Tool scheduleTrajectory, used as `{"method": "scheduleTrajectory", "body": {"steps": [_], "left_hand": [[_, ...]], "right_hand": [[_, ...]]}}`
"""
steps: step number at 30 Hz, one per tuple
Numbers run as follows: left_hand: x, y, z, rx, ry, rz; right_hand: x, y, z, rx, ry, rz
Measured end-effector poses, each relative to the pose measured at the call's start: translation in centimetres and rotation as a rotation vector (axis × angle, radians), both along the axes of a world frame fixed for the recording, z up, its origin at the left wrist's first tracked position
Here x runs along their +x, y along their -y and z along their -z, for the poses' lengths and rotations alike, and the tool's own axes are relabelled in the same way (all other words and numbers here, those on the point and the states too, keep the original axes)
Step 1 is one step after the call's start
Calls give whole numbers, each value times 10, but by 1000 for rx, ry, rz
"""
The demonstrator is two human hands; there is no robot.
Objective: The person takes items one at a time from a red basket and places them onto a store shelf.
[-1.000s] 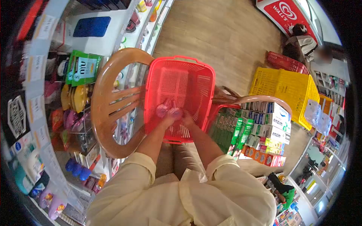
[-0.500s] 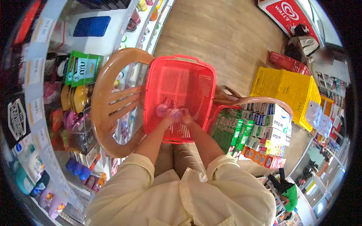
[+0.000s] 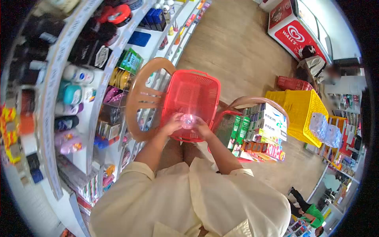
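My left hand and my right hand are both closed around a small, pink, see-through bottle, one from each side. Its rounded end faces up toward me, and glare hides any label. The hands are over the near end of a red plastic basket, which has slotted walls. That basket rests on a brown chair with a slatted back.
Shelves of toiletries rise close on the left. To the right, a second basket holds toothpaste boxes. Yellow crates stand beyond, near a red freezer. A person in green is at lower right.
The view has shifted, showing more of the left shelves. Earlier, two pink shapes showed by my hands; now one bottle is visible, turned end-up between both hands.
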State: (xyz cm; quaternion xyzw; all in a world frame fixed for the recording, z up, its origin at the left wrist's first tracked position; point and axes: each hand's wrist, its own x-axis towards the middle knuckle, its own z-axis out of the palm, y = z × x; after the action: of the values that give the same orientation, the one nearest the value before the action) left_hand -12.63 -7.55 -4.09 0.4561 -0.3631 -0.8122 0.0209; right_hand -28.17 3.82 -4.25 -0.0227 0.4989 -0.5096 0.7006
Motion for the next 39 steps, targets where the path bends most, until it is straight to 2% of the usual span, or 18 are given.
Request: {"method": "scheduleTrajectory", "body": {"steps": [2, 4, 8, 10, 13, 17, 20, 23, 28, 31, 39], "left_hand": [[7, 1, -21, -13, -44, -12], [18, -2, -42, -129, -233, 177], [35, -22, -101, -82, -279, 33], [44, -33, -125, -106, -327, -13], [59, -48, -137, -102, -288, -107], [87, -63, -162, -167, -341, -103], [113, -85, -189, -212, -328, -132], [141, -109, -213, -223, -270, -145], [195, -163, -229, -337, -340, -174], [227, -199, -241, -337, -353, -245], [285, -287, -258, -358, -312, -413]], "right_hand": [[-3, 1, -42, 8, 3, -42], [0, -4, -76, 20, -3, -85], [5, -11, -131, -92, -40, -147], [12, -18, -142, -157, -12, -174], [26, -26, -159, -237, -45, -176], [56, -38, -181, -328, -55, -179], [79, -53, -180, -376, -35, -168], [109, -73, -206, -406, -27, -200], [156, -114, -220, -438, 7, -234], [183, -142, -248, -458, -20, -315], [233, -194, -261, -486, -6, -498]]}}
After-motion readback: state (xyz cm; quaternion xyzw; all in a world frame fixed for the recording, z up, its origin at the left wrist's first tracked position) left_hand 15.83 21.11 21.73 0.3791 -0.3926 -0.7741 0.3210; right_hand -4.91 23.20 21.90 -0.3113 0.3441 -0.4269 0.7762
